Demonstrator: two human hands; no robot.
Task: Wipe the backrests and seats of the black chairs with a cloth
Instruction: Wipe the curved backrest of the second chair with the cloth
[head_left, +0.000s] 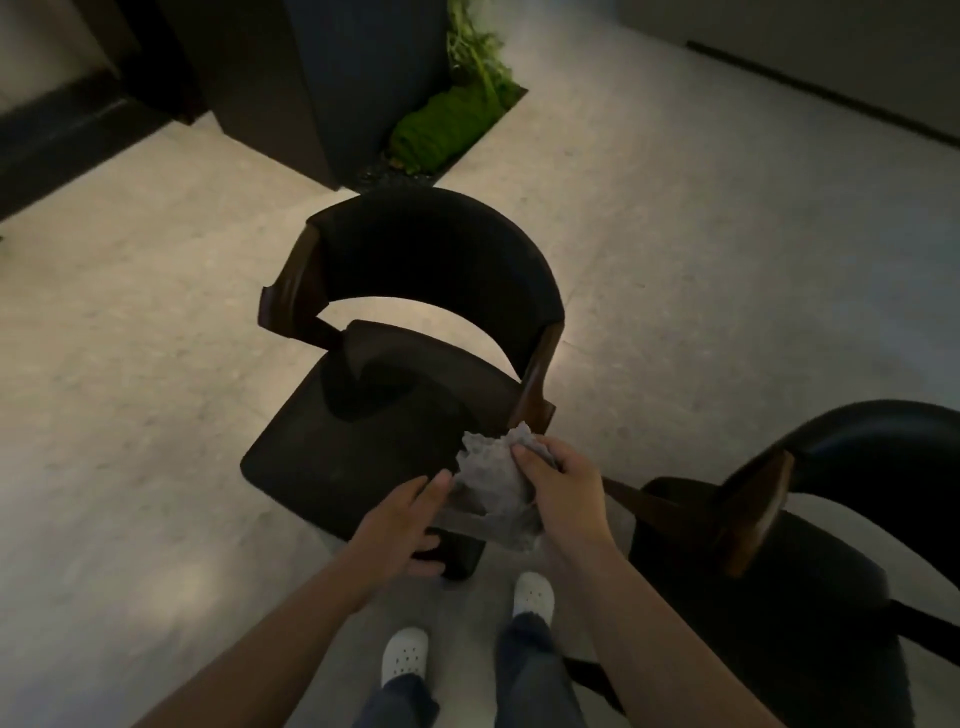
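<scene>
Over the black chair (415, 260) seat, the right hand (561, 499) clutches the grey cloth (493, 483) — the left hand (405, 525) touches its edge, grip unclear.

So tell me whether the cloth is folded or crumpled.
Crumpled: the cloth bunches in ragged creases, pinched by the right hand above the chair seat.

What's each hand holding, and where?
Right hand pinches the grey cloth at its upper right edge; left hand touches its left edge, grip unclear.

second chair (810, 571): cut by right edge | cloth (491, 486): partly behind right hand (563, 493)
</scene>
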